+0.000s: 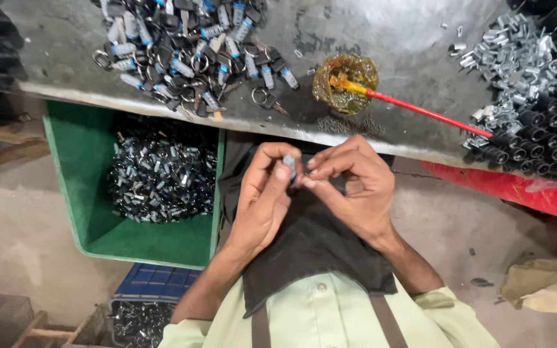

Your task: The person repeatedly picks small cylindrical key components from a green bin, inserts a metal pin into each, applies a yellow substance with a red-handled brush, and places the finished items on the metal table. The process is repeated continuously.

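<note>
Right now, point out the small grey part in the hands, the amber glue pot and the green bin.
small grey part (289,161), head view, its upper end.
amber glue pot (345,82), head view, its middle.
green bin (80,158), head view, bare inner left wall.

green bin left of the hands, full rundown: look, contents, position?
The green bin is an open-topped tub, plastic by the look, with smooth walls and a rounded rim. It sits below the grey workbench, whose edge overhangs and hides the bin's far side. It holds a loose heap of small metal-and-black parts, piled toward its right wall; the left wall and near floor are bare. A blue crate sits just in front of it. Its right rim runs close beside the dark lap cloth. Neither hand touches it.
</note>
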The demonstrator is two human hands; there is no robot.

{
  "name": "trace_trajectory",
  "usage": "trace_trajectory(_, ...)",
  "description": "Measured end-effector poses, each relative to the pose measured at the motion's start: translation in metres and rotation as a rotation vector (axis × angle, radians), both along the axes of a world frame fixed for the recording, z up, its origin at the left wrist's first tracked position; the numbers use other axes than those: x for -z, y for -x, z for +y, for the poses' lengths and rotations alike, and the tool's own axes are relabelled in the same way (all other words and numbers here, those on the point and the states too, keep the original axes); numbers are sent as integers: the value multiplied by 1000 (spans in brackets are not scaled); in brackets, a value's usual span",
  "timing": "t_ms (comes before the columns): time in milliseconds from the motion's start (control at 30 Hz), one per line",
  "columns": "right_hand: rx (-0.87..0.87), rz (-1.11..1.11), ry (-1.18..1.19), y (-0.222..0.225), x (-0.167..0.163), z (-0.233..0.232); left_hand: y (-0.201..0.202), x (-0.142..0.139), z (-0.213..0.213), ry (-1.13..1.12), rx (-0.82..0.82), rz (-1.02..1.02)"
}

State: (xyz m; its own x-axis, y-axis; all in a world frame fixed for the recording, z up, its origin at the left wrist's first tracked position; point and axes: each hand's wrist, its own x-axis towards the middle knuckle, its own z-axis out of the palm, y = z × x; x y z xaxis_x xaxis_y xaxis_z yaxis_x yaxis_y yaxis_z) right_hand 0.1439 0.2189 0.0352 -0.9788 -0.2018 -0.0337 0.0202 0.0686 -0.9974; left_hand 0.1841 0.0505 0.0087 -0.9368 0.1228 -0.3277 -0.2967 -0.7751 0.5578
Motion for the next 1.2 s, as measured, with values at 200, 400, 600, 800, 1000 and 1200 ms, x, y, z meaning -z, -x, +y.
trace_trajectory(200,56,-127,90,-4,3,-9,-5,-2,4,-36,51,-136)
trace_trajectory(400,60,-185,104,-3,7,-13,-7,8,-4,6,101,-190)
trace_trajectory(600,27,-462,511,-10,22,-4,4,-5,-19,-34,204,-171)
trace_trajectory(800,540,-394,546,14,26,38,17,-16,-33,371,189,0)
trace_trajectory(1000,388,270,-297,21,15,70,46,21,-7,73,78,-86)
trace_trajectory(1200,514,193,-72,19,6,71,65,37,5,-161,130,-194)
